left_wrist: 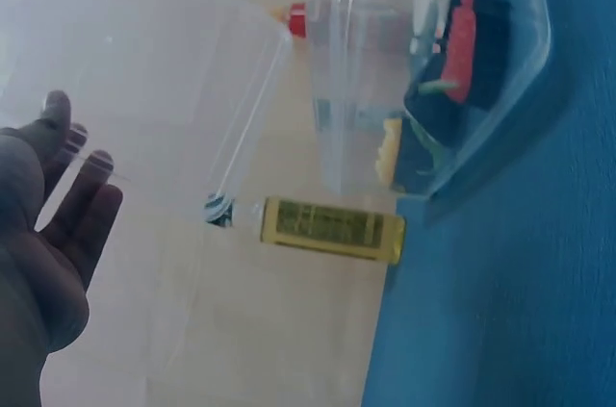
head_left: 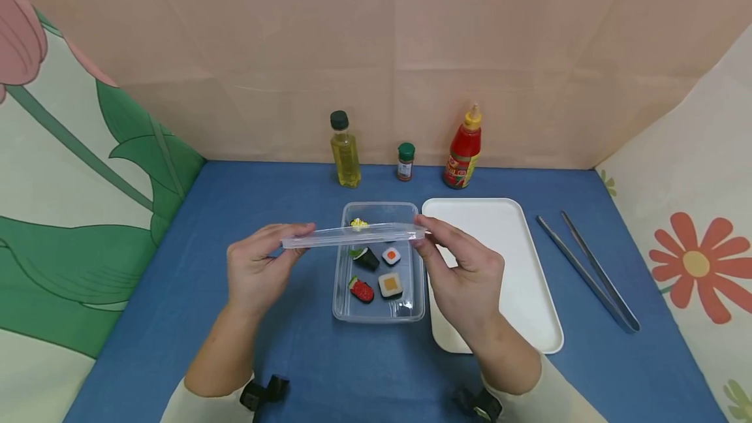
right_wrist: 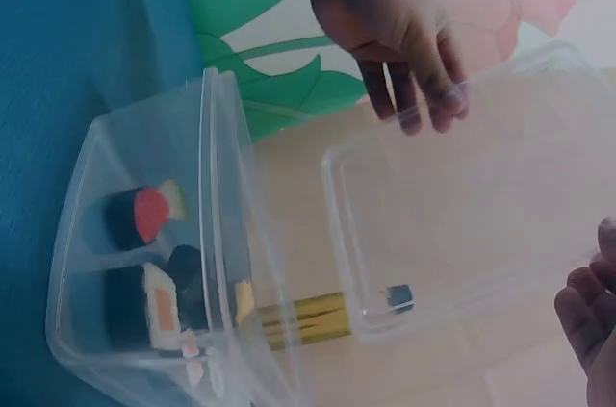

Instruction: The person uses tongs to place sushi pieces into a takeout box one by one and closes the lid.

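Note:
A clear plastic lid (head_left: pixel 352 235) is held level above a clear plastic container (head_left: pixel 339 299). My left hand (head_left: pixel 258 266) pinches its left end and my right hand (head_left: pixel 464 266) pinches its right end. Below, the container holds several sushi pieces: a red-topped piece (head_left: pixel 361 289), a piece with a yellow-orange square (head_left: pixel 390 285), a small roll with an orange centre (head_left: pixel 390 256), a dark cone-shaped roll (head_left: pixel 365 258) and a yellow-topped piece (head_left: pixel 358 222). In the right wrist view the lid (right_wrist: pixel 452 205) hangs apart from the container (right_wrist: pixel 82 234).
A white tray (head_left: pixel 523 292) lies right of the container, with metal tongs (head_left: pixel 593 273) beyond it. At the back stand an oil bottle (head_left: pixel 346 155), a small green-capped jar (head_left: pixel 405 163) and a red sauce bottle (head_left: pixel 462 155). Behind them rises a beige backdrop (head_left: pixel 294 51).

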`<act>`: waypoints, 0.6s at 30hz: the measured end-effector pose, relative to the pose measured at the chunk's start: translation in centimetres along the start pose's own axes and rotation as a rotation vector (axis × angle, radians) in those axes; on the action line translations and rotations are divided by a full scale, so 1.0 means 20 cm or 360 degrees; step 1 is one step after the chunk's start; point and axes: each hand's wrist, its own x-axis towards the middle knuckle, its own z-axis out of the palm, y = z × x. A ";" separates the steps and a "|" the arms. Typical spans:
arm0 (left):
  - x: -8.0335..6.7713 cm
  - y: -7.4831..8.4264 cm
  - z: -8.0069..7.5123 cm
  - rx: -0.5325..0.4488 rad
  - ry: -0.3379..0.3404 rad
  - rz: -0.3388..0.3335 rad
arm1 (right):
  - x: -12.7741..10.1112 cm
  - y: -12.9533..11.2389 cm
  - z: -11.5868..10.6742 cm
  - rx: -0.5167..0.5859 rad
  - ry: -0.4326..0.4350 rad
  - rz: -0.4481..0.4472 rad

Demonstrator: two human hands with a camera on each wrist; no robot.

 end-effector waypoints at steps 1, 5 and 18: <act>0.00 0.01 0.00 -0.0030 0.0000 0.0000 | 0.00 0.01 0.00 -0.0007 -0.0003 0.0002; 0.01 0.02 0.01 -0.0150 -0.0029 0.0010 | 0.00 0.05 -0.01 -0.0049 -0.0032 0.0027; 0.04 0.06 0.05 -0.0243 -0.0197 -0.0374 | 0.00 0.15 -0.04 -0.0214 -0.0083 0.0147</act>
